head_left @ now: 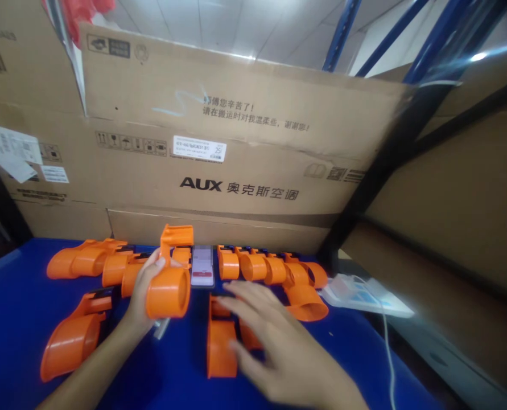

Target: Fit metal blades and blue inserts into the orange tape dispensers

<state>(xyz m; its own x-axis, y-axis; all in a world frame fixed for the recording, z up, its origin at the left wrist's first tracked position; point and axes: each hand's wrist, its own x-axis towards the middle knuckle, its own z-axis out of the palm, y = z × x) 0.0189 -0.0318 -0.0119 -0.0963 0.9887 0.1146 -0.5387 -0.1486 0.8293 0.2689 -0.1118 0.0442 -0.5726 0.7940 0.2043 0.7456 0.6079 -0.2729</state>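
Observation:
My left hand (144,287) is closed around an orange plastic ring-shaped part (167,293) with a bracket on top, raised above the blue tabletop (168,376). My right hand (266,330), slightly blurred, reaches over the table with thumb and fingers apart. Close beside its fingertips stands another orange plastic part (221,350); whether they touch it I cannot tell. Under the right hand, one more orange piece is partly covered. A small pale strip (162,328) lies beneath the held part. To the left rests a similar orange part (71,341) with a dark piece on its bracket.
More orange parts line the table's back, some on the left (89,259) and several on the right (253,266). A phone (202,266) with a lit screen sits between them. Behind rises a cardboard box (244,131). At right are a white cable (385,336) and a dark rack post (364,176).

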